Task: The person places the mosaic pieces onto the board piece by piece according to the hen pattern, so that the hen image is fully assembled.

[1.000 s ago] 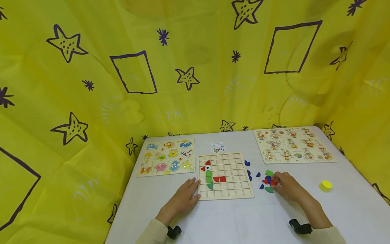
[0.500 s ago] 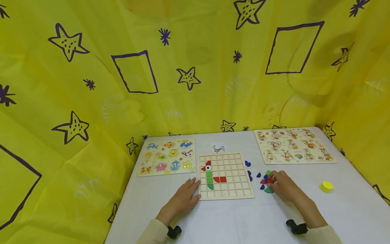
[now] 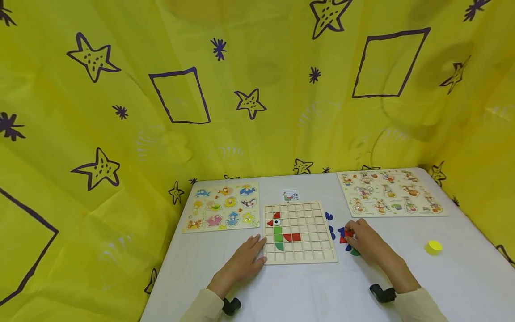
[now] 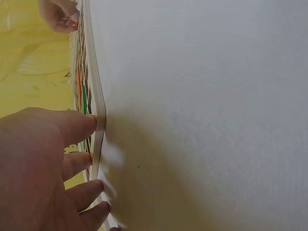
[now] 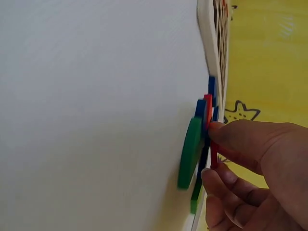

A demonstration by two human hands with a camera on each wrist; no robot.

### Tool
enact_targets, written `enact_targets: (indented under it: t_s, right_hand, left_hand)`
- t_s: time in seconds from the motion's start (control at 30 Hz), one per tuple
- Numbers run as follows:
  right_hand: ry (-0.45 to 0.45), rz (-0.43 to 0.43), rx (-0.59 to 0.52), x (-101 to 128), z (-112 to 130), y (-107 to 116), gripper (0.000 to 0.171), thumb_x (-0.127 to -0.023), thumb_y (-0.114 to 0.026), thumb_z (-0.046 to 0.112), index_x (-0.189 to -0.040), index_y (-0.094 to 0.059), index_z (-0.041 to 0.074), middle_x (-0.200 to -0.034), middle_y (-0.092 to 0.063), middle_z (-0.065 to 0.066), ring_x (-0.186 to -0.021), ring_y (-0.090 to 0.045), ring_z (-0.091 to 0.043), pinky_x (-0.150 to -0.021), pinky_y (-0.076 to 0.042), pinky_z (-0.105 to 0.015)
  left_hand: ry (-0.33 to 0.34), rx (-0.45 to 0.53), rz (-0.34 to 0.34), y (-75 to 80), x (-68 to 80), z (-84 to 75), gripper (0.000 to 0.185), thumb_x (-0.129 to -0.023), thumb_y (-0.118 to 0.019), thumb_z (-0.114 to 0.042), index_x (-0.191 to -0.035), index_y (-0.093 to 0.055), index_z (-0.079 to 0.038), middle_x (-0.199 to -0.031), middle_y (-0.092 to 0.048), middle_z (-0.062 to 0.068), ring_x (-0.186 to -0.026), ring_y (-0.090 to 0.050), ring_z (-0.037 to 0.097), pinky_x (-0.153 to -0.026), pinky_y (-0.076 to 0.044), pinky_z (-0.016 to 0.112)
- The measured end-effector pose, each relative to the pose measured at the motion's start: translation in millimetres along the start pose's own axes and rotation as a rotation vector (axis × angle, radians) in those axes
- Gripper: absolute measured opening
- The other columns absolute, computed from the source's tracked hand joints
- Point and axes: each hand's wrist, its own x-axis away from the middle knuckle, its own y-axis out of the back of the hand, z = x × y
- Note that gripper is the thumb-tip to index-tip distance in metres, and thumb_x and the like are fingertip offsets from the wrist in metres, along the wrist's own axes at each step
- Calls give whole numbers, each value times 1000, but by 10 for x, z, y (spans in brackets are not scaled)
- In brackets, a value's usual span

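Note:
A wooden grid board lies mid-table, with red, green and eye pieces set in its left columns. My left hand lies flat on the table with straight fingers against the board's left edge. My right hand is over a small pile of loose pieces just right of the board. In the right wrist view its thumb and fingers pinch a red piece, beside a green half-round and blue pieces.
An animal peg puzzle lies at back left and another picture puzzle at back right. A small pattern card sits behind the board. Loose blue pieces lie by its right edge. A yellow disc lies far right. Yellow curtain surrounds the table.
My right hand has slid left over the pile toward the board, fingers on the red piece, now covering the green square. The left hand has stayed at the board's edge.

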Motion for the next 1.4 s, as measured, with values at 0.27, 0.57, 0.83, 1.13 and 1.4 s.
enact_targets:
  t_s: [0.27,0.57,0.83,1.13,1.4]
  right_hand:
    - [50,-39,-9,-117,289,-44,19,-96,-76,10,-111,-67,1,-101,-58,-13,-81,-56,-19,-71,-53,-37]
    - [141,14,-3,-288,714,-264,18,-95,-78,11,-110,-70,5,-101,-58,-7,-82,-53,-17,-74,-52,-34]
    - [143,69,43,-365,901,-410,17,-95,-79,14,-110,-72,9,-100,-58,-4,-82,-52,-16,-75,-52,-34]
    - [126,74,42,-394,956,-483,18,-96,-79,14,-112,-71,11,-99,-59,-2,-85,-54,-17,-79,-54,-34]
    - [132,64,7,-384,964,-485,11,-97,-77,12,-99,-66,13,-96,-55,-1,-84,-52,-17,-77,-51,-33]
  left_hand:
    - [3,-15,3,-26,-4,-6,63,-107,-58,-37,-165,-39,-20,-173,-32,6,-160,-27,33,-128,-30,57]
    - [-1,-15,-2,5,-2,-16,62,-108,-56,-35,-164,-39,-18,-173,-32,8,-160,-27,34,-128,-29,56]
    - [-7,-12,1,7,-3,-28,62,-107,-56,-35,-164,-40,-16,-172,-33,9,-160,-28,35,-128,-29,56]
    - [0,-19,3,2,-11,-23,62,-107,-57,-36,-164,-39,-17,-173,-32,8,-160,-27,34,-128,-29,56]
    - [11,-21,7,-6,-12,-13,63,-107,-57,-37,-165,-39,-18,-173,-32,7,-161,-27,33,-129,-29,56]
